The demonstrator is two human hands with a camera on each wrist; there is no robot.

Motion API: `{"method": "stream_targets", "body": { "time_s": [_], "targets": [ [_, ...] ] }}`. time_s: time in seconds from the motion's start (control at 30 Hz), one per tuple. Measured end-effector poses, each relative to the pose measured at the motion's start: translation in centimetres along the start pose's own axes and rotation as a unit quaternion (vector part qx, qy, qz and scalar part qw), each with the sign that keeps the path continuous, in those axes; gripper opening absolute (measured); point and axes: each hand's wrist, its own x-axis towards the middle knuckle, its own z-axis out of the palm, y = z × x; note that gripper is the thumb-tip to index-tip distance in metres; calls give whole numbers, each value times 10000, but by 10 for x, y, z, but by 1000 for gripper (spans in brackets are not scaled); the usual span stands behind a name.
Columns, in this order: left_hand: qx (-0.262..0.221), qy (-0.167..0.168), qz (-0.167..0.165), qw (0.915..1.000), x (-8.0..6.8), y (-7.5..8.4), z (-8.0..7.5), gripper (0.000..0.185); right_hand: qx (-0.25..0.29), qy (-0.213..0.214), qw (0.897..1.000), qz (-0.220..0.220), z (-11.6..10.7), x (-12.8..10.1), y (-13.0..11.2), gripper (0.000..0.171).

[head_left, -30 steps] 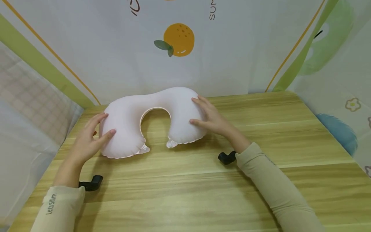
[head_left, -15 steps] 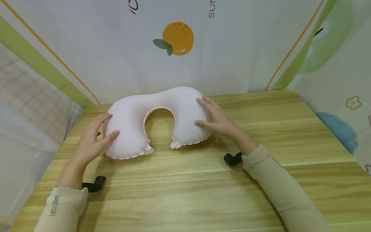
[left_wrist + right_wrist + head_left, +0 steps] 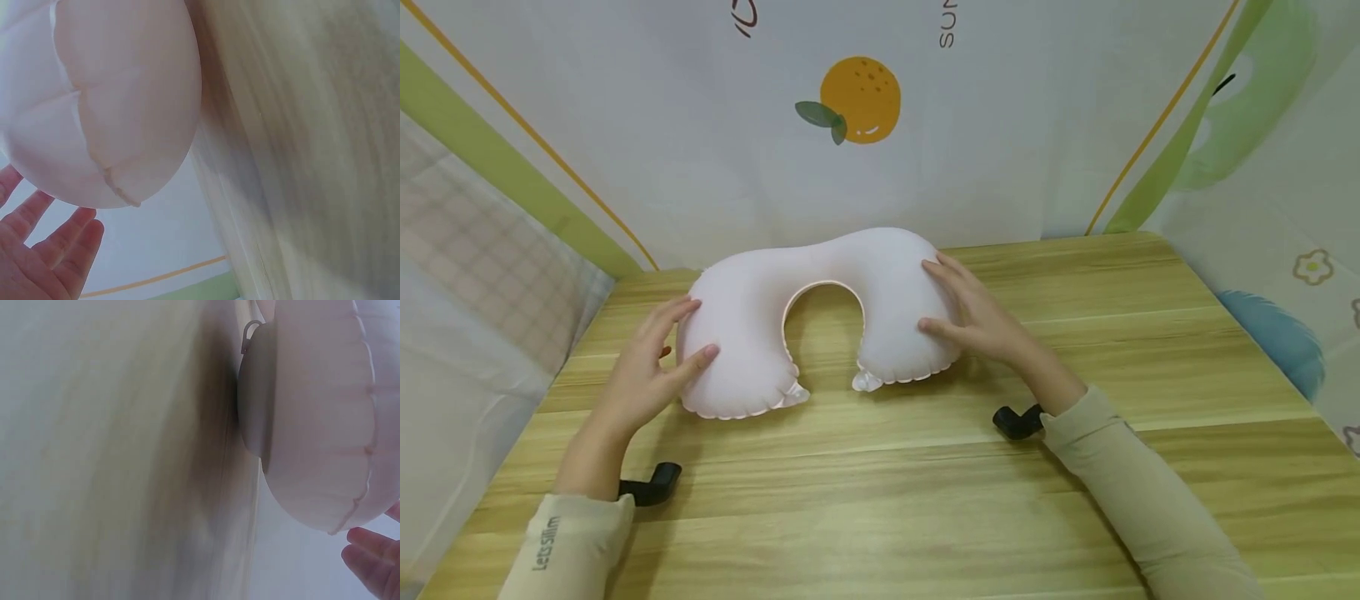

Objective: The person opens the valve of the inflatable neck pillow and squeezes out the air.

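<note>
A pale pink, U-shaped inflatable neck pillow (image 3: 831,262) stands on the table, its gap facing the person and its seams puckered. My left hand (image 3: 647,367) lies against its left lobe, thumb on the front, fingers spread along the outer side. The right hand (image 3: 981,317) presses the right lobe the same way. In the left wrist view, nearly straight fingers (image 3: 59,250) reach the pillow's rounded end (image 3: 112,112). The right wrist view shows fingertips (image 3: 369,550) at the other end and a grey, rounded part with a small loop (image 3: 256,394) on the pillow's underside.
The wood-grain table (image 3: 880,517) runs back to a white curtain (image 3: 985,167) printed with an orange. Patterned cloth (image 3: 1292,217) hangs at the right, checked cloth (image 3: 490,242) at the left. Black wrist mounts (image 3: 655,485) stick out beside both forearms.
Both hands and the neck pillow between them have shifted right and slightly toward the person. The hands keep their places on the two lobes.
</note>
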Motion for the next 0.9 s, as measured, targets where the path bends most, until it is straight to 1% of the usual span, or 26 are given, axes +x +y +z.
{"method": "stream_targets", "body": {
  "time_s": [0.23,0.57,0.73,0.9],
  "targets": [
    [-48,8,175,9998,-4,3,4,67,-34,73,9999,-65,-4,-10,2,85],
    [36,-59,276,9996,-7,6,7,67,-96,44,9999,-5,-8,-22,4,84],
    [37,-18,395,9992,-6,9,9,66,17,81,10000,33,-11,-27,5,83],
    [52,7,504,9987,-4,10,9,66,8,69,9999,104,-15,-32,3,83]
  ]
}}
